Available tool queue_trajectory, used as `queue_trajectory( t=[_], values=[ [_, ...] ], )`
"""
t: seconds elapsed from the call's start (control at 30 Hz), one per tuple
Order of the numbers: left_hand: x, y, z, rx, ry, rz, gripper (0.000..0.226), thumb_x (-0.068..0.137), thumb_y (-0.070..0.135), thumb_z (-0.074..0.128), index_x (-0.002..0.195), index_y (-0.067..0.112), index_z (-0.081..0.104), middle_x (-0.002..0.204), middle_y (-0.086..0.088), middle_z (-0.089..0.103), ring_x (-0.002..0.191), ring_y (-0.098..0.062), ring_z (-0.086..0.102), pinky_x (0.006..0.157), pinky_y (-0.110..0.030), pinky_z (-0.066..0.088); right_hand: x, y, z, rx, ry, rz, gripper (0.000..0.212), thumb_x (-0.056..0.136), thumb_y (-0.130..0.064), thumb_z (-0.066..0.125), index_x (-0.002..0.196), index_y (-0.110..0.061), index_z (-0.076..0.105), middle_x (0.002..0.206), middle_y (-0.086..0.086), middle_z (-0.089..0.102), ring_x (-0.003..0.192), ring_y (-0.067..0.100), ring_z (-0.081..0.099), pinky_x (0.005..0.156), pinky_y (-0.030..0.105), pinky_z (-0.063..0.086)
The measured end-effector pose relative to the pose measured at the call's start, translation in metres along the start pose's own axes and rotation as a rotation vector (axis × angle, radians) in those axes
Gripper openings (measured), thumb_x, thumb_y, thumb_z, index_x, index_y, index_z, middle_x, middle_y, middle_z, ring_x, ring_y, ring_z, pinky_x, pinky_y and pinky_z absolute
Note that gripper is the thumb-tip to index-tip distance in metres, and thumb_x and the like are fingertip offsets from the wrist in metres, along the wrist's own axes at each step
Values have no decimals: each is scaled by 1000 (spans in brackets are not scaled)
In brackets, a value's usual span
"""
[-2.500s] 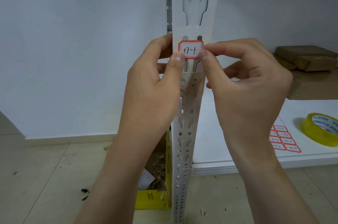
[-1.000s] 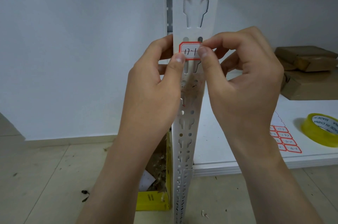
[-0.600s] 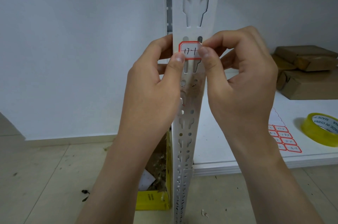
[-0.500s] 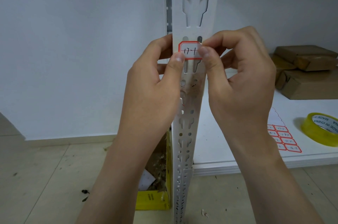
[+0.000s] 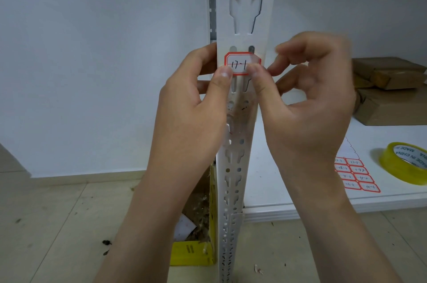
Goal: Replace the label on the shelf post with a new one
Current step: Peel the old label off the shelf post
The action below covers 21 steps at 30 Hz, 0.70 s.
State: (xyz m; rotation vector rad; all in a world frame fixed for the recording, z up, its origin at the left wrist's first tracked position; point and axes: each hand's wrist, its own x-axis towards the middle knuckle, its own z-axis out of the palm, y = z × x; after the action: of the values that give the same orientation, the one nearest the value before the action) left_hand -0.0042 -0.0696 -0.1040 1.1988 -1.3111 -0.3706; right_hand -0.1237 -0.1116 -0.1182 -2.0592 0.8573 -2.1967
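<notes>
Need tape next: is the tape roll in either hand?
No, the yellow tape roll lies on the white shelf, right of both hands.

Your left hand (image 5: 191, 107) and right hand (image 5: 307, 102) are bare, forearms uncovered: no sleeves, gloves, rings or watch; nails trimmed short.

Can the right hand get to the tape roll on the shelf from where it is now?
Probably yes. The right hand is up at the label on the shelf post, holding nothing visible. The yellow tape roll lies open on the white shelf to its right, nothing between.
</notes>
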Motion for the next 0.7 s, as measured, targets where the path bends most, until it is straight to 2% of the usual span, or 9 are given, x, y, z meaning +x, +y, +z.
queue_trajectory(
  t=[0.07, 0.17, 0.27, 0.37, 0.5, 0.7],
  values=[
    [0, 1, 1, 5, 4, -7, 36, 107, 30, 50, 141, 29, 60, 129, 15, 71, 114, -8, 69, 95, -36, 63, -1, -1, -1, -1, 31, -23, 32, 93, -14, 80, 113, -16, 55, 95, -19, 49, 73, 17, 63, 58, 21, 54],
    [0, 1, 1, 6, 5, -6, 35, 107, 29, 50, 140, 30, 61, 128, 15, 71, 114, -8, 69, 95, -37, 62, 0, 2, -4, -83, 18, -69, 22, 95, -15, 79, 114, -9, 70, 96, -4, 59, 77, 17, 65, 61, 18, 53],
    [0, 1, 0, 4, 5, 0, 33, 108, 29, 50, 139, 30, 62, 124, 16, 72, 112, -7, 70, 95, -36, 62, 0, 5, -5, -121, 18, -66, 17, 97, -19, 78, 112, -11, 76, 95, 6, 69, 81, 9, 65, 63, 16, 52],
    [1, 0, 0, 3, 5, 3, 33, 108, 28, 50, 138, 29, 62, 123, 15, 72, 111, -8, 70, 95, -37, 62, -1, 6, -5, -108, 20, -46, 13, 96, -19, 79, 107, -13, 79, 92, 5, 71, 80, 4, 62, 63, 19, 52],
    [0, 0, 0, 2, -1, 0, 33, 108, 28, 50, 139, 28, 62, 125, 14, 72, 112, -9, 71, 95, -37, 62, -1, 3, -4, -120, 9, -21, 9, 97, -17, 77, 103, -10, 79, 88, 3, 71, 73, 6, 57, 64, 11, 46],
    [0, 1, 0, -10, -6, -10, 35, 108, 28, 50, 141, 27, 60, 128, 10, 72, 114, -14, 71, 95, -40, 62, 1, 2, -3, -133, -25, -4, 10, 100, -17, 72, 103, -9, 77, 90, -5, 64, 78, 4, 55, 69, 7, 44]
  ],
)
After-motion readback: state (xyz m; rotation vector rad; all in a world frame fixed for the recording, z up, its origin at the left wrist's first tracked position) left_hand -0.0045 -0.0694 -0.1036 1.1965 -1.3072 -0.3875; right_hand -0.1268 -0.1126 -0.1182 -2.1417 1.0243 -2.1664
